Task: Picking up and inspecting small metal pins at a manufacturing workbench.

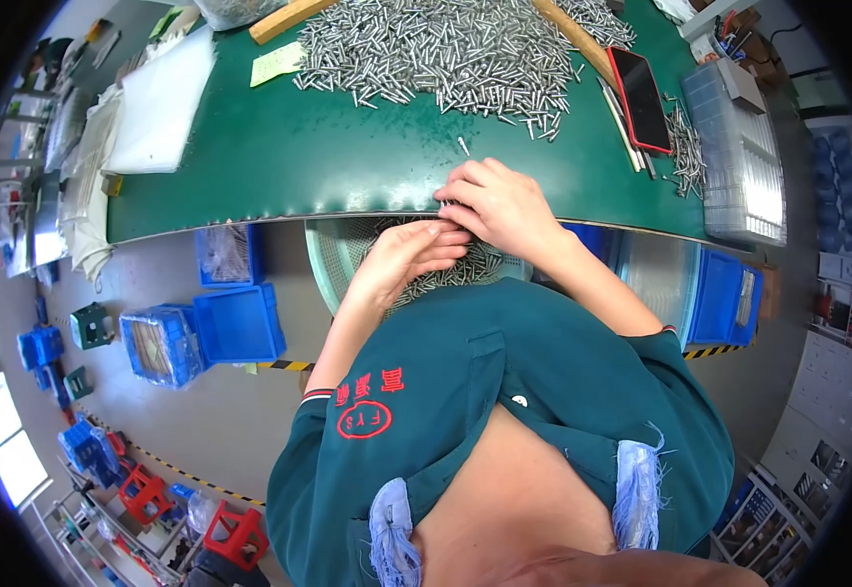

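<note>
A large heap of small metal pins (436, 54) covers the far middle of the green table (279, 161). One loose pin (463, 146) lies on the table just beyond my right hand. My right hand (499, 203) is at the near table edge, its fingers bent and closed, with a glint of metal at the fingertips. Just below the edge, my left hand (411, 254) is cupped palm-up with its fingers stretched out, close under the right fingers. Beneath both hands a light green round basket (326, 256) holds many more pins, partly hidden by my hands and shirt.
Wooden bars (289, 20) flank the heap. A yellow-green paper note (277, 64) lies left of it. To the right are a red-edged phone (638, 98), pens, a small pin pile (683, 152) and clear plastic boxes (739, 147). Blue crates (240, 323) stand on the floor at left.
</note>
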